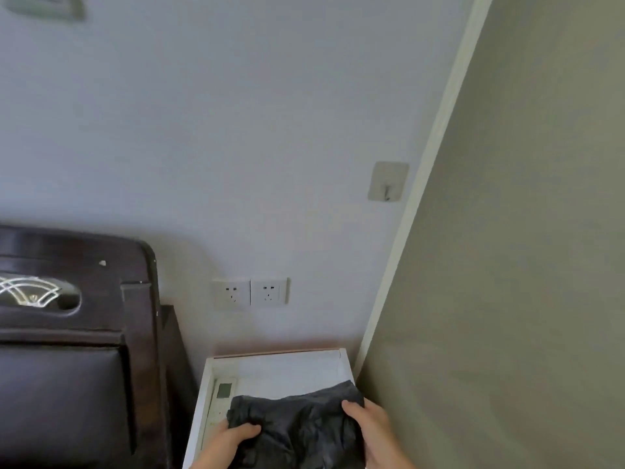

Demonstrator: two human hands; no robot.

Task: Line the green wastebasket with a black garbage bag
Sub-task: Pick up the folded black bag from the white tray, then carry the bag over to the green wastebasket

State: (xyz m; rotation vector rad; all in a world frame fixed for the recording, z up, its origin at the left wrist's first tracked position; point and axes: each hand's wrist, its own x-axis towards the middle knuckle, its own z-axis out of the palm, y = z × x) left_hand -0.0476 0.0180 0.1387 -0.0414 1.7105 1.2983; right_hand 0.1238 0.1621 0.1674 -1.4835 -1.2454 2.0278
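A crumpled black garbage bag [297, 424] hangs between both hands at the bottom of the head view, above a white nightstand top [287, 370]. My left hand [233, 441] grips the bag's left edge, thumb on top. On the bag's right edge, my right hand [375, 431] holds the plastic with fingers curled over it. The bag's upper edge is stretched between the two hands. No green wastebasket is in view.
A white remote control [221, 394] lies on the nightstand's left side, partly under the bag. A dark wooden headboard [74, 333] stands at left. Two wall sockets [250, 292] and an adhesive hook [387, 182] are on the white wall. An olive panel [507, 265] fills the right.
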